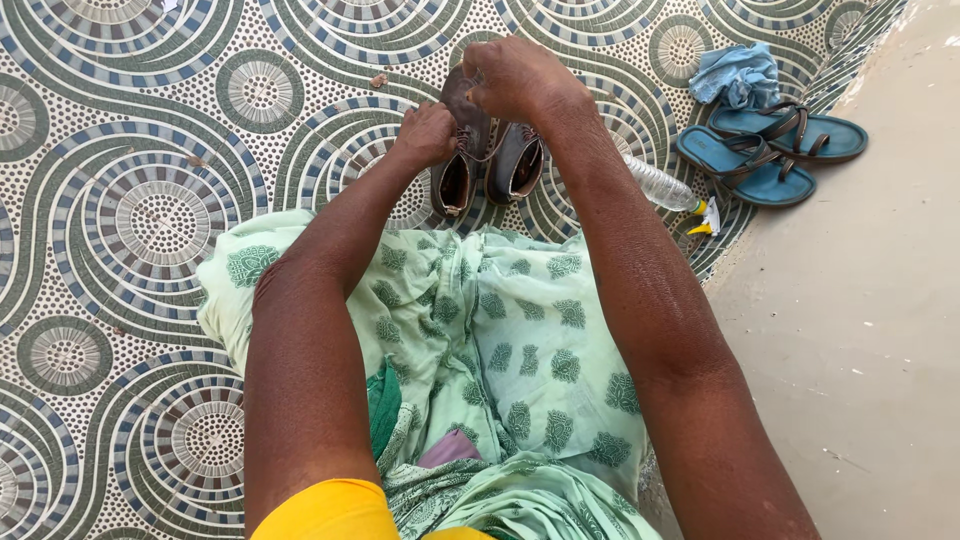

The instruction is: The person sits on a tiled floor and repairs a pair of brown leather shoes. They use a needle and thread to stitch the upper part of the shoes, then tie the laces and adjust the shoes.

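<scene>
A person's left hand (428, 132) and right hand (518, 78) pinch the laces of a pair of brown boots (487, 158) standing upright on the patterned mat (150, 200), openings facing the wearer, toes pointing away. Beyond the right hand lie a plastic bottle (660, 185) and blue sandals (765, 150).
</scene>
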